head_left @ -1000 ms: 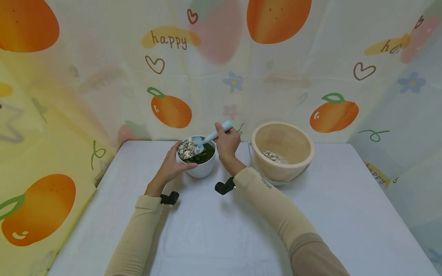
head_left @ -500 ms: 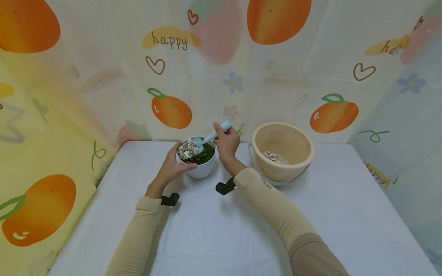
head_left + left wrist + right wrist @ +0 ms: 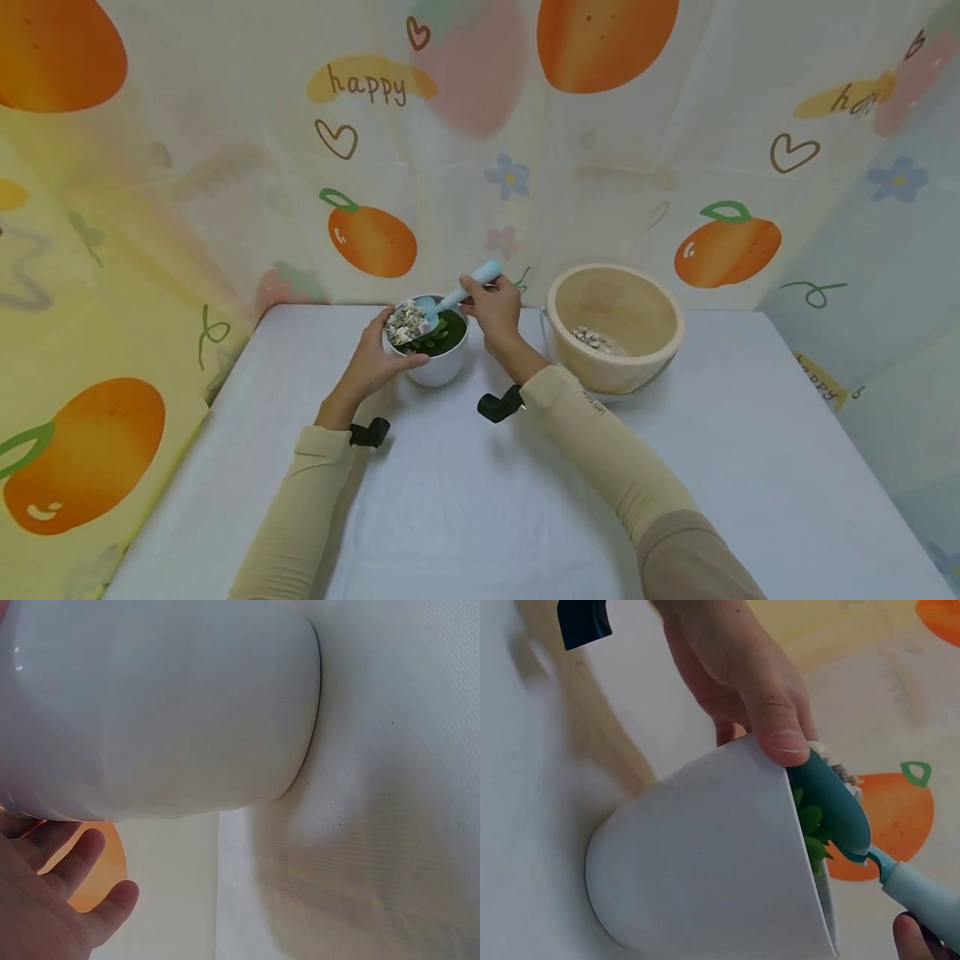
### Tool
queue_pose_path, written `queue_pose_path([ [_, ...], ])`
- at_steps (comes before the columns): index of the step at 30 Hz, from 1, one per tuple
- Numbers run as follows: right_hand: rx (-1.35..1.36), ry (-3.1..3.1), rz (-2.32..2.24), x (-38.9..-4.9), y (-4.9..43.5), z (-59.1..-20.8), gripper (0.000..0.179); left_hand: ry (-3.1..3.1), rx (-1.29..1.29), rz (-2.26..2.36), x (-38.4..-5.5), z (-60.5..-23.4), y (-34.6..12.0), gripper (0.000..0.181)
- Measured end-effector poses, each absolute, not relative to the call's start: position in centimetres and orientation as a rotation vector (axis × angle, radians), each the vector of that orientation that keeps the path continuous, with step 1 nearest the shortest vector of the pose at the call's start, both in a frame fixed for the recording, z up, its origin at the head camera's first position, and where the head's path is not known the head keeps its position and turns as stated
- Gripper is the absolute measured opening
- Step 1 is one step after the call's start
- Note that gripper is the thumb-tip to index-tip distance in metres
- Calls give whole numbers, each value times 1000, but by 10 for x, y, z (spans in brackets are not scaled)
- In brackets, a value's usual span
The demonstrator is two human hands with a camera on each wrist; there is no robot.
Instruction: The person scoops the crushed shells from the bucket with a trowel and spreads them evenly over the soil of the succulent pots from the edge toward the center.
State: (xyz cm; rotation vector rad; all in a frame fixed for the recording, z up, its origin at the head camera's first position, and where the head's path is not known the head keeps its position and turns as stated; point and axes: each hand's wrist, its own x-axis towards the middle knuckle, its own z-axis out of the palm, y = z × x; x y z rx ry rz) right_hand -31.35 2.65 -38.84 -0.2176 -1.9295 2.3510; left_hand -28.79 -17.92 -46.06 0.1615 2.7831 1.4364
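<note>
A white flowerpot [image 3: 438, 370] with a small green plant [image 3: 813, 825] stands on the table, left of the middle. My left hand [image 3: 372, 358] holds the pot's left side near the rim, its thumb across the front. In the left wrist view some fingers [image 3: 75, 870] of it stick out past the pot wall. With my right hand [image 3: 497, 312] I grip the handle of a light blue garden trowel [image 3: 462, 294]. The trowel's blade lies over the pot's opening, heaped with white and grey pebbles [image 3: 407, 322]. From the right wrist, the blade [image 3: 836, 806] shows just above the leaves.
A large beige bucket [image 3: 622, 371] stands right of the pot, close to my right forearm. Some pebbles [image 3: 595, 341] lie at its bottom. The white-covered table [image 3: 450, 500] meets a fruit-printed curtain [image 3: 585, 200] behind the pot and bucket.
My right wrist and forearm have shifted slightly to the right, and the trowel blade has moved a touch left over the pot. The left hand stays in place on the pot.
</note>
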Motion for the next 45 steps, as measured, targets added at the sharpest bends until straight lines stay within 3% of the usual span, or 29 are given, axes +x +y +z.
queue_pose_path([
  [19,-164,-1776,2415,-317,29,-399,25,2766,183,1454,-288,-461,-179,112],
  [45,-28,-1863,2159,-306,19,-395,24,2629,301,1549,-294,-464,-191,109],
])
